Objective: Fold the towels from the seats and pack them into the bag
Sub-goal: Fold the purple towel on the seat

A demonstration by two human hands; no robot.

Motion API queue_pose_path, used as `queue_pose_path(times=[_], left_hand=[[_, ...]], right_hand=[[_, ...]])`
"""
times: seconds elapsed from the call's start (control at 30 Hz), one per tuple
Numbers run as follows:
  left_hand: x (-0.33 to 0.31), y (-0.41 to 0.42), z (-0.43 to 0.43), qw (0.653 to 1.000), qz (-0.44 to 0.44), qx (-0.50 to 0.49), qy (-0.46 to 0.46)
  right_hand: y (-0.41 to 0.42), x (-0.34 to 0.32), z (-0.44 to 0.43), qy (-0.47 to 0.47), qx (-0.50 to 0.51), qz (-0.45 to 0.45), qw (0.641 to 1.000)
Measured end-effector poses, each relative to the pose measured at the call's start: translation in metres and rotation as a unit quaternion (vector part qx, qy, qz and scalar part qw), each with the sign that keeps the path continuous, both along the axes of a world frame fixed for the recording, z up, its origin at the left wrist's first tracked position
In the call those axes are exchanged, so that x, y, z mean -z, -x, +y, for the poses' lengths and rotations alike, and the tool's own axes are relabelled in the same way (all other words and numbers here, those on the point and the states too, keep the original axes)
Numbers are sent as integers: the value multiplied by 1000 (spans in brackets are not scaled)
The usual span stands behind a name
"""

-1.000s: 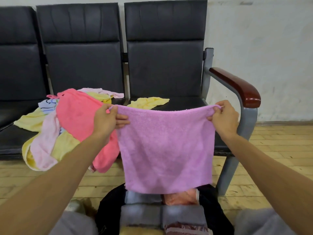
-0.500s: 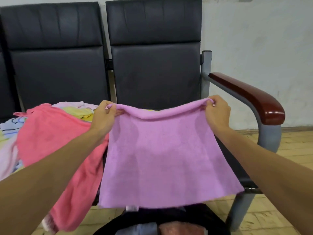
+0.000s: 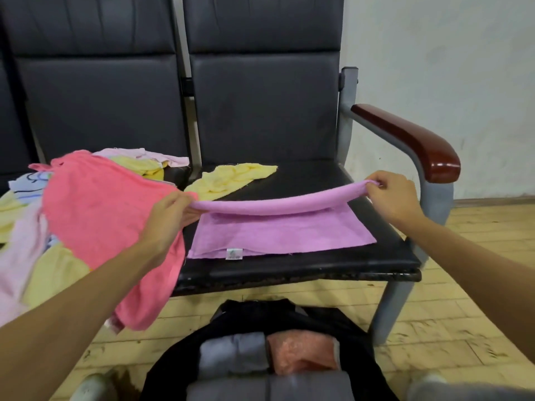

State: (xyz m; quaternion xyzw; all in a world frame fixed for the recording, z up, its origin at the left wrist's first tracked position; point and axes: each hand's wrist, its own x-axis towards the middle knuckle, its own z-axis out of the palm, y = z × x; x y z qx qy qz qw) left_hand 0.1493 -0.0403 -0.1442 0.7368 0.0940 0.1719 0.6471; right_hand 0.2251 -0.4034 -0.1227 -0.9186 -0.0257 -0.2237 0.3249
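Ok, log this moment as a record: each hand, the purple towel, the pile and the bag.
Left hand: pinches purple towel's raised edge, left end
Right hand: pinches the same edge, right end
Purple towel: near part flat on seat, far edge raised
Pile: unfolded towels, left of purple towel
Bag: black, open on floor, folded towels inside

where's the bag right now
In the head view the black bag sits open on the floor at bottom centre, just in front of the seat holding the purple towel, with folded towels inside.
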Motion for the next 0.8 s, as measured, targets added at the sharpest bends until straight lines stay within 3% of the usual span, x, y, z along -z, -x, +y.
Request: queue_pose_path(times=[0.17, 0.33, 0.4, 0.5, 0.57, 0.8], left_hand=[[33, 21, 1, 979, 115, -1, -169], [36, 13, -8, 966, 120, -44, -223], [43, 4, -3, 941, 146, -45, -302], [46, -6, -1, 873, 234, -41, -425], [43, -10, -1, 842, 284, -40, -458], [32, -6, -16, 888, 281, 11, -365]], right_hand=[[29, 26, -15, 117, -58, 141, 981], [25, 38, -11, 137, -49, 165, 975], [21, 40, -9, 113, -32, 176, 977], [15, 43, -5, 102, 1, 217, 971], [11, 44, -2, 85, 21, 243, 966], [14, 34, 7, -29, 21, 331, 943]])
